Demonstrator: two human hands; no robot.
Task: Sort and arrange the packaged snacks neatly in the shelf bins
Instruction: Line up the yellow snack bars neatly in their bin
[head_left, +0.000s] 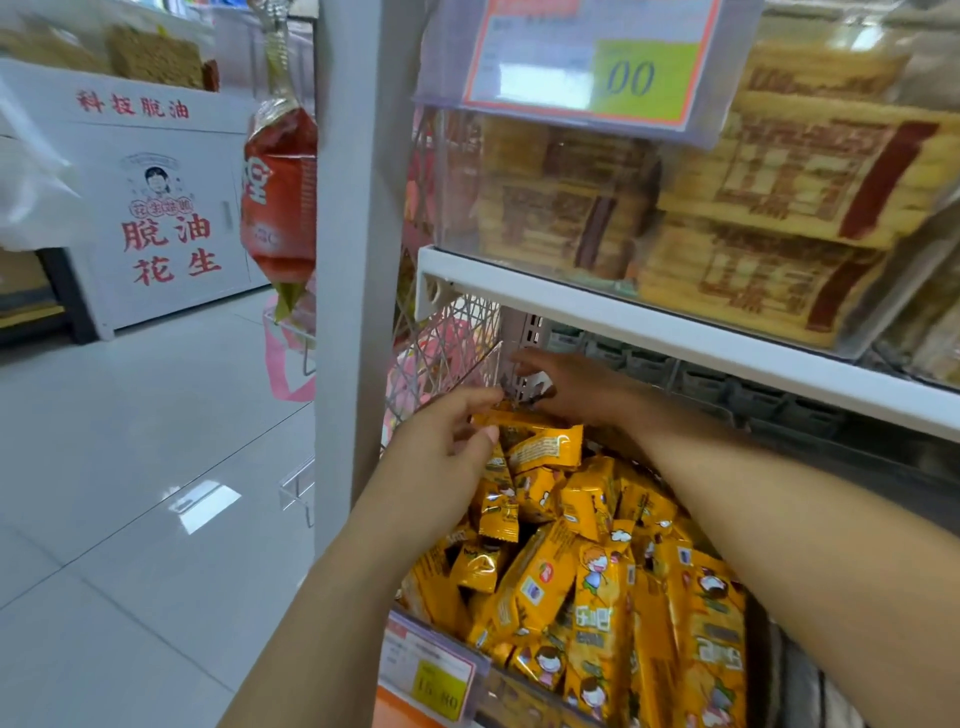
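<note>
Up close: two hands at the back of the yellow snack bin

Over in the upper left of the frame, a white display stand (156, 208) carries red characters: "科技脱油" along its top and "脱油花生" lower down. At the top centre, a price card (587, 57) shows only "00" clearly, on a yellow-green patch. A smaller price tag (431, 670) at the bottom centre seems to read "15.80", though it is blurred. The print on the yellow packets (602, 582) heaped in the lower bin (498, 686) is too soft to read, but cartoon children's faces show on them.

At centre frame the left hand (441, 447) has a narrow grip, with thumb and fingers pinching the left end of one held packet (545, 441) at the top of the heap. It lies nearly level, its long axis running left to right across the frame. The right hand (571, 384) sits just behind it, its fingers stretched leftward in a loose, wide grip. Whether they touch the packet I cannot tell.
</note>
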